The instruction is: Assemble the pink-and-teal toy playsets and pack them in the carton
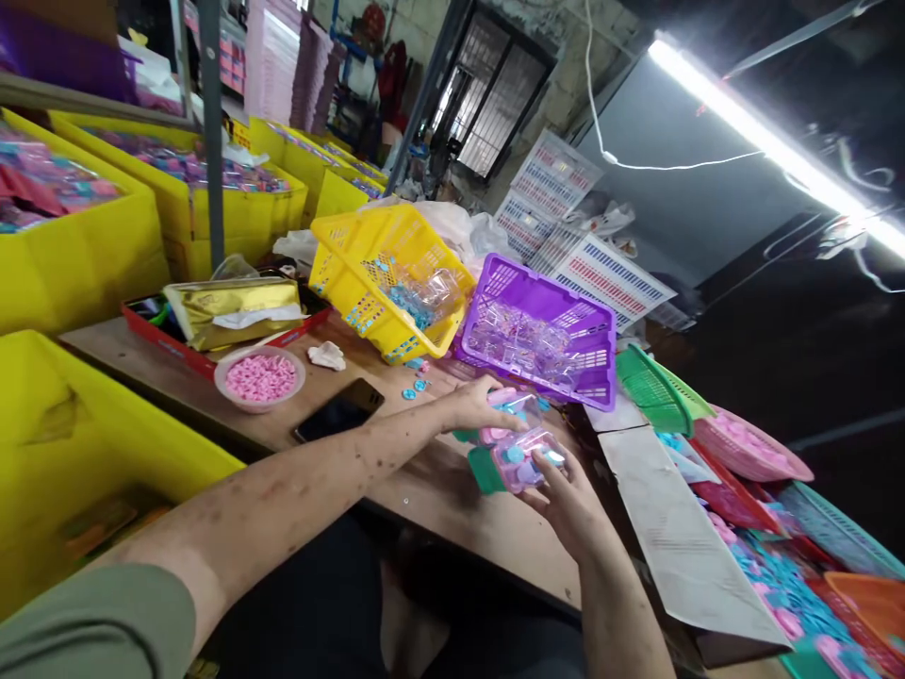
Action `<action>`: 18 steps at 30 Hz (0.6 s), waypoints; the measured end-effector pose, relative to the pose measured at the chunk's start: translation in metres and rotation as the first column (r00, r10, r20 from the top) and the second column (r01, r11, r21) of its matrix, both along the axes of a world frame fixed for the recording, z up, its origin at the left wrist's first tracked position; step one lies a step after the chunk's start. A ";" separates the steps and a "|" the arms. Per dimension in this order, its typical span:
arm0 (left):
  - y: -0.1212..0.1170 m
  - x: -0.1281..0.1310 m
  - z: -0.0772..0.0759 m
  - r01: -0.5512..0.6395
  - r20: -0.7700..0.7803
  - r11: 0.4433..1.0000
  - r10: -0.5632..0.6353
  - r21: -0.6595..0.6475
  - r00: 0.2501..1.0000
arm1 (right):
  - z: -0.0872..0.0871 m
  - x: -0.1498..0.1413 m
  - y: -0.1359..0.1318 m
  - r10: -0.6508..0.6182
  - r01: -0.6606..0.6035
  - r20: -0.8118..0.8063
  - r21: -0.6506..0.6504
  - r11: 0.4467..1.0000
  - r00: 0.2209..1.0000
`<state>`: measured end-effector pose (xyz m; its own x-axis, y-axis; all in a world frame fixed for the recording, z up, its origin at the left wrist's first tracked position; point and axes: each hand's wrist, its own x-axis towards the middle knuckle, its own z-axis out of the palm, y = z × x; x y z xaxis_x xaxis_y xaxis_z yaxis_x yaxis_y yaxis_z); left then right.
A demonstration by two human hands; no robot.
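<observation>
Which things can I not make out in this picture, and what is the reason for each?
Head view:
- Covered sides of the two clear-topped pink plastic cases: hidden by the bare left grip and bare right grip.
- Print on the gold soft packet: blurred.
- Contents of the clear packets in the purple plastic basket: blur and glare.
- Far end of the orange plastic basket: cut off by the right edge.

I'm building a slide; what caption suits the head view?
Left hand and right hand on two clear-covered packs, before a yellow basket and a purple basket.
</observation>
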<state>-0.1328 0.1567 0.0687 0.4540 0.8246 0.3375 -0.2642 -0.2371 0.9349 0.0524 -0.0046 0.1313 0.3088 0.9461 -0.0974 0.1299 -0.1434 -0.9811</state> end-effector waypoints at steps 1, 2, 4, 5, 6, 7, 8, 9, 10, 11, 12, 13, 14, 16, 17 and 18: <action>-0.003 -0.017 0.014 -0.040 -0.052 0.999 0.041 0.009 0.998 | 0.006 -0.012 -0.002 0.003 -0.003 -0.008 0.019 1.000 1.000; -0.009 -0.038 0.028 -0.078 -0.093 0.997 0.080 0.018 0.993 | 0.013 -0.026 -0.003 0.013 -0.012 -0.019 0.035 0.999 1.000; -0.028 -0.091 0.056 -0.136 -0.131 0.988 0.146 0.079 0.981 | 0.030 -0.058 -0.004 0.065 -0.062 -0.038 0.078 0.995 0.997; -0.043 -0.122 0.070 -0.162 -0.132 0.979 0.179 0.127 0.975 | 0.038 -0.076 -0.003 0.116 -0.111 -0.043 0.103 0.989 0.992; -0.061 -0.156 0.083 -0.183 -0.126 0.964 0.210 0.194 0.970 | 0.045 -0.097 -0.003 0.179 -0.172 -0.044 0.125 0.977 0.983; -0.082 -0.191 0.095 -0.224 -0.115 0.939 0.261 0.262 0.959 | 0.052 -0.119 -0.001 0.251 -0.243 -0.038 0.145 0.959 0.967; -0.106 -0.226 0.105 -0.286 -0.116 0.905 0.336 0.316 0.935 | 0.056 -0.143 0.001 0.324 -0.316 -0.027 0.160 0.935 0.945; -0.131 -0.260 0.114 -0.358 -0.118 0.867 0.419 0.348 0.900 | 0.059 -0.169 0.003 0.403 -0.395 -0.018 0.161 0.905 0.915; -0.158 -0.292 0.120 -0.423 -0.128 0.837 0.489 0.349 0.863 | 0.060 -0.197 0.004 0.479 -0.471 -0.015 0.155 0.868 0.878; -0.184 -0.322 0.122 -0.480 -0.141 0.817 0.542 0.321 0.828 | 0.058 -0.227 0.004 0.555 -0.547 -0.018 0.147 0.824 0.831; -0.210 -0.351 0.121 -0.528 -0.150 0.805 0.577 0.271 0.803 | 0.054 -0.256 0.002 0.633 -0.625 -0.023 0.137 0.769 0.774; -0.234 -0.377 0.115 -0.568 -0.153 0.796 0.600 0.207 0.785 | 0.047 -0.285 0.000 0.708 -0.699 -0.027 0.130 0.703 0.706; -0.256 -0.400 0.105 -0.604 -0.150 0.785 0.619 0.135 0.771 | 0.038 -0.311 -0.004 0.775 -0.768 -0.024 0.122 0.629 0.631; -0.290 -0.438 0.074 -0.661 -0.126 0.750 0.652 -0.036 0.747 | 0.012 -0.356 -0.012 0.875 -0.873 0.024 0.087 0.480 0.483; -0.302 -0.451 0.053 -0.672 -0.111 0.727 0.663 -0.141 0.740 | -0.004 -0.373 -0.016 0.907 -0.910 0.078 0.062 0.411 0.415; -0.310 -0.461 0.031 -0.659 -0.088 0.703 0.663 -0.266 0.743 | -0.021 -0.387 -0.019 0.924 -0.935 0.146 0.037 0.352 0.354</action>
<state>-0.5935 -0.1535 0.0994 -0.2448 0.9675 0.0640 -0.1470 -0.1023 0.9838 -0.3351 -0.0237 0.1106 -0.7740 0.6330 -0.0158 0.1965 0.2164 -0.9563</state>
